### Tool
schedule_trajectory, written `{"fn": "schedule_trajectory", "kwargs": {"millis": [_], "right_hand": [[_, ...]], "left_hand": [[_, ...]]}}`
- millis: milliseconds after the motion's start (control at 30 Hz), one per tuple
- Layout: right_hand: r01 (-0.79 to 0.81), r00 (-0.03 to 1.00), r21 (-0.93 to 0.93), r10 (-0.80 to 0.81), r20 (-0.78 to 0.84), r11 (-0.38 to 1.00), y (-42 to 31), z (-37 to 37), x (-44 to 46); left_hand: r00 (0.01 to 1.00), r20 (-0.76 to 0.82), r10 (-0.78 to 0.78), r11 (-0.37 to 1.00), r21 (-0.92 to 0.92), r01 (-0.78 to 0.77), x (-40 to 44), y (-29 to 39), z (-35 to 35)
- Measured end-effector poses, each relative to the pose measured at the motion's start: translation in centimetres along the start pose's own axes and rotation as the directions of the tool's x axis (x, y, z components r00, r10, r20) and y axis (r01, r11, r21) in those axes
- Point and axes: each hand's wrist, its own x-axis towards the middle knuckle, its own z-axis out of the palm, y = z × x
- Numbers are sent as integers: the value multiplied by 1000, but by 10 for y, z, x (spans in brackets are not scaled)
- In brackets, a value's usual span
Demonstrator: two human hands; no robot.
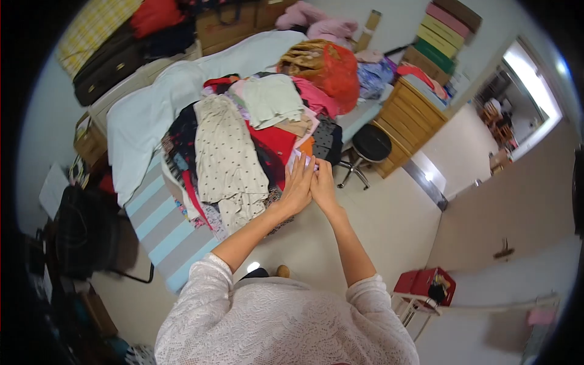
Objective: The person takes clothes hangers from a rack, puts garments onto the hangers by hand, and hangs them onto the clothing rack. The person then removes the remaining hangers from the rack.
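Observation:
My hands are close together in front of my body, at the near edge of the clothes pile. Between and beyond their fingers shows a small pale lavender cloth, mostly covered by the hands. My left hand has long fingers laid over the cloth, gripping it. Curled against it, my right hand grips the cloth's right side. Just beyond them lie a red garment and a dark grey patterned garment. Left of my hands, a cream polka-dot garment spreads over the pile.
The bed has a striped sheet and a white cover. A red plastic bag sits behind the clothes. To the right stand a black stool and a wooden drawer cabinet. A black chair is at left.

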Motion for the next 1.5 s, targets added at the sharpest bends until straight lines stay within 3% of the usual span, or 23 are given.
{"fn": "schedule_trajectory", "kwargs": {"millis": [267, 433, 633, 800, 933, 1033, 1200, 1233, 1367, 1433, 1500], "right_hand": [[-236, 954, -38, 224, -201, 971, 2, -91, -45], [-405, 847, -46, 356, -394, 913, -38, -157, -97], [-431, 760, -252, 198, -619, 866, -67, -241, -169], [-565, 607, -187, 252, -754, 804, -87, -302, -226], [-567, 593, -290, 138, -793, 771, -97, -362, -271], [-604, 553, -277, 143, -821, 747, -108, -414, -300], [-662, 502, -267, 151, -851, 700, -110, -517, -345], [-647, 550, -370, 71, -832, 667, -106, -541, -355], [-664, 535, -366, 71, -842, 652, -101, -622, -380], [-652, 572, -511, -80, -817, 560, -95, -655, -387], [-643, 580, -524, -91, -809, 558, -94, -681, -391]], "left_hand": [[955, 99, 281, 950, -170, -262, 11, 65, 51], [833, 203, 515, 831, -356, -427, -4, 131, 65], [642, 236, 730, 659, -491, -569, -32, 226, 90], [495, 173, 852, 491, -592, -639, -59, 305, 111], [409, 81, 909, 362, -639, -679, -83, 373, 140], [360, 58, 931, 302, -674, -674, -99, 428, 164], [337, -88, 937, 172, -723, -669, -116, 532, 215], [334, -107, 937, 152, -733, -663, -121, 551, 226], [346, -139, 928, 115, -777, -619, -116, 626, 266], [404, -176, 898, 79, -837, -542, -109, 655, 286], [452, -169, 876, 93, -860, -502, -100, 684, 306]]}}
